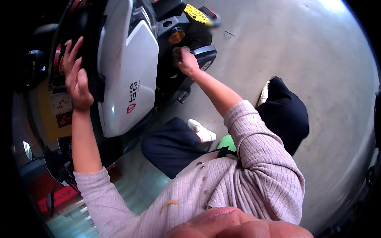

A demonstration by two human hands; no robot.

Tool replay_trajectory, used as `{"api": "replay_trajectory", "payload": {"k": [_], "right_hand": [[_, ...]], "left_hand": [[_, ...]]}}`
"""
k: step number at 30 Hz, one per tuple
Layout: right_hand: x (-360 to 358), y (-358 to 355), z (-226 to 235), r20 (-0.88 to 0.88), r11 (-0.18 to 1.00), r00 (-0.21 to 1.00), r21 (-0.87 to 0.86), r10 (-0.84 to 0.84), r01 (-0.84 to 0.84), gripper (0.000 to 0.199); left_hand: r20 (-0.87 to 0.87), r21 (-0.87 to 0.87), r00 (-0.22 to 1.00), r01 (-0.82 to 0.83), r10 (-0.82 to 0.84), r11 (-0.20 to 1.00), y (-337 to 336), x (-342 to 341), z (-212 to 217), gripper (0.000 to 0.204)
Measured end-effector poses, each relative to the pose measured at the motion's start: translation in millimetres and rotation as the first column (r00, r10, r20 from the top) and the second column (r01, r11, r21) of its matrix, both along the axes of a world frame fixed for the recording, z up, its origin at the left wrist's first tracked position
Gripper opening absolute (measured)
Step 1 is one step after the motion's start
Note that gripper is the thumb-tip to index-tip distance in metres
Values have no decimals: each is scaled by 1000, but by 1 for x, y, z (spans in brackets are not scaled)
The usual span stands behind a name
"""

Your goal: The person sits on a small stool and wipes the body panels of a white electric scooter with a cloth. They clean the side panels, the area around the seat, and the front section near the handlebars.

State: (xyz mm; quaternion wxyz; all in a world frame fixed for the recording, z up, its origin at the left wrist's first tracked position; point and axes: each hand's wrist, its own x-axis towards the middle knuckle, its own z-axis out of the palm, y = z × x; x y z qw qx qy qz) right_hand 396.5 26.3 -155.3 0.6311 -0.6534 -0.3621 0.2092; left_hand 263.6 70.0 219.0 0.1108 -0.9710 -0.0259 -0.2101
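A white and black scooter (131, 75) fills the upper left, its white side panel facing me. My left hand (77, 77) is open beside the scooter's dark seat edge (95, 85), fingers apart and stretched upward; whether its palm touches the seat is unclear. Low at the scooter's rear, my right hand (185, 59) is closed between the orange reflector (177, 36) and the dark rear mudguard (204, 55). Something pale may show at its fingers, too small and shaded to name.
A yellow plate (196, 14) sticks out at the scooter's tail. On the grey floor (325, 107) lies a small thin wire-like piece (229, 34). A green round seat (227, 143) shows beneath me. Other vehicles' dark parts and a mirror (27, 150) stand at the left.
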Motion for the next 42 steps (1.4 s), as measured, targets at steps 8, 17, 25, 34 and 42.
{"api": "replay_trajectory", "payload": {"k": [8, 17, 25, 34, 42], "right_hand": [[-9, -77, 53, -633, 752, 714, 304, -299, 585, 18], [29, -194, 179, -476, 574, 833, 612, -283, 545, 19], [8, -262, 147, -499, 943, 857, 328, 127, 51, 22], [-45, -255, 172, 85, 673, 686, -309, 723, -672, 28], [-33, -216, 204, 26, 176, 204, -620, 979, -765, 39]], "left_hand": [[256, 277, 964, -138, 66, 951, 0, -17, -7, 39], [228, -200, 959, -125, 171, 972, -175, -62, -163, 53], [-186, -970, 945, -220, 267, 104, -239, -109, -354, 52], [-178, -746, 970, -24, 164, -665, -227, -120, -348, 53], [-320, -302, 890, -421, 326, 855, -217, -102, -284, 20]]}}
